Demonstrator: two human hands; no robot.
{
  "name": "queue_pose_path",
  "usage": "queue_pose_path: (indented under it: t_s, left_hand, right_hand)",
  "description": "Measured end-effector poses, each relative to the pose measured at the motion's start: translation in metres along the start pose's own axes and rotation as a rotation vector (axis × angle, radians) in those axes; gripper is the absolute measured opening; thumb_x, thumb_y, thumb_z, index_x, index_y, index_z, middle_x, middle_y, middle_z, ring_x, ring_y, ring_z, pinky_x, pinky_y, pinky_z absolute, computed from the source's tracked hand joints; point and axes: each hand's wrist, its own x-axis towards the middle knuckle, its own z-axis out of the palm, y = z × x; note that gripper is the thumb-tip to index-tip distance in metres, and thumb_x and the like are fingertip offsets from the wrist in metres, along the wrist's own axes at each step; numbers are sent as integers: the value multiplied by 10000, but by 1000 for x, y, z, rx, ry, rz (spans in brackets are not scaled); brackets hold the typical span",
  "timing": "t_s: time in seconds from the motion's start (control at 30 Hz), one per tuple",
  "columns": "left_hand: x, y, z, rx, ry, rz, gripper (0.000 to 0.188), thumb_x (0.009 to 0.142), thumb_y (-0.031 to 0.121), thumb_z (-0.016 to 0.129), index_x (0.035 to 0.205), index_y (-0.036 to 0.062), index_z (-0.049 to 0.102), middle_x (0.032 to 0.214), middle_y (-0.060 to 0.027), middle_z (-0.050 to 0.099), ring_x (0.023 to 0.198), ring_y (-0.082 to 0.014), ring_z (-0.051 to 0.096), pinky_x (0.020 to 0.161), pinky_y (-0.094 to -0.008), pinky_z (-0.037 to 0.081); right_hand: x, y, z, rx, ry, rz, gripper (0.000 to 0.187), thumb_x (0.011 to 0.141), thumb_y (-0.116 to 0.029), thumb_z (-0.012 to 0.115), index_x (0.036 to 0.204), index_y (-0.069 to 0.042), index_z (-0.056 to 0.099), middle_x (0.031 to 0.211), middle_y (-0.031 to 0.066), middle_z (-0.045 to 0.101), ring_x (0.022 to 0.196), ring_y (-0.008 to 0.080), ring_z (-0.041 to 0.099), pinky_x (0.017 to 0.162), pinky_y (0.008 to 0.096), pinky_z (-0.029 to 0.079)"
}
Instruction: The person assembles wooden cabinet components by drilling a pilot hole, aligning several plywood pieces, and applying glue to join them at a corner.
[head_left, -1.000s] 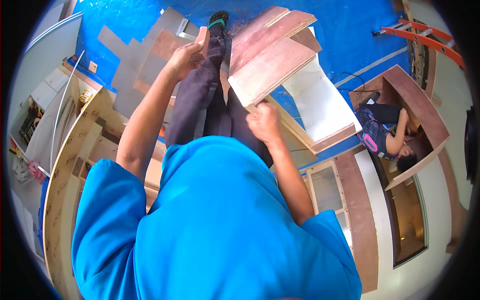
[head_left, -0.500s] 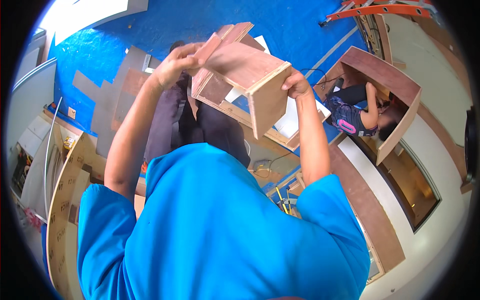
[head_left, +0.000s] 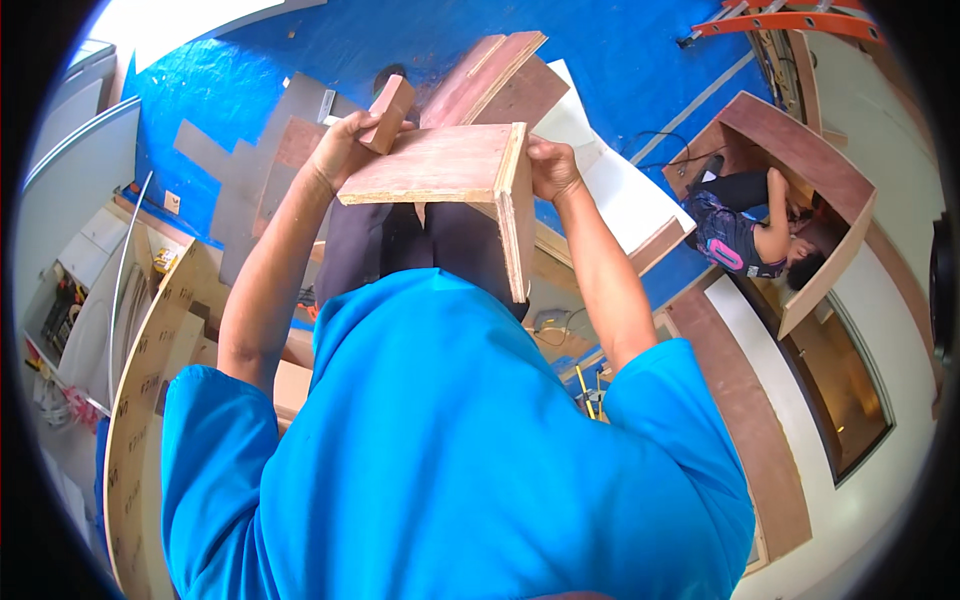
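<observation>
In front of my chest is a plywood assembly, made of a flat panel joined at a corner to an upright panel. My left hand is closed round its far left end, beside a short wooden block. My right hand grips the outer face of the upright panel near its top corner; some fingertips are hidden behind the wood. Just beyond the assembly is a reddish plywood piece; I cannot tell whether it is joined to it.
White boards lie to the right of the assembly. Grey and brown sheets rest on the blue floor at left. Another person crouches inside a plywood box at right. An orange ladder lies at the far right.
The plywood assembly has turned and tilted, so its flat panel's front edge now runs nearly level. Both hands keep hold, the right having come in toward the left. The whole view has shifted slightly.
</observation>
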Motion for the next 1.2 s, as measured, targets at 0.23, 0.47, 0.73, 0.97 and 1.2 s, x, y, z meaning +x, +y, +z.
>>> queue_pose_path:
  t_s: [0.23, 0.47, 0.73, 0.97, 1.2]
  left_hand:
    - [-17, -31, -31, -54, 444, 43, 532, 958, 360, 628, 1280, -58, 562, 1143, -229, 661, 1028, -325, 690, 963, -453, 576]
    - [-15, -35, -27, 101, 644, 39, 486, 929, 383, 672, 1208, -7, 597, 1066, -187, 667, 945, -271, 670, 881, -412, 578]
    - [-8, -55, -61, 156, 724, 14, 394, 929, 390, 695, 1133, 58, 634, 1021, -107, 659, 946, -222, 625, 864, -369, 528]
    - [-11, -65, -74, 97, 736, -3, 359, 934, 383, 692, 1105, 73, 631, 980, -95, 645, 900, -221, 628, 820, -375, 535]
    - [2, -68, -82, 9, 719, -12, 265, 945, 349, 688, 1014, 102, 623, 889, -51, 626, 782, -167, 600, 705, -345, 523]
  right_hand:
    - [18, 55, 50, -597, 350, -357, 585, 1044, -384, 453, 1450, 19, 574, 1598, 149, 455, 1469, 272, 457, 1219, 372, 341]
    - [27, 58, 37, -903, 217, -640, 480, 1039, -297, 355, 1182, -2, 706, 1410, 189, 631, 1385, 303, 510, 1268, 436, 271]
    - [51, 52, 47, -815, 215, -550, 369, 1032, -215, 450, 959, 46, 701, 1038, 154, 748, 1069, 287, 682, 1094, 423, 467]
    - [65, 60, 43, -938, 241, -627, 332, 1050, -177, 519, 932, 43, 739, 993, 131, 769, 977, 287, 725, 939, 385, 560]
    - [65, 56, 25, -645, 191, -468, 370, 1048, -204, 516, 901, 37, 755, 1012, 156, 764, 1081, 278, 688, 1050, 413, 489]
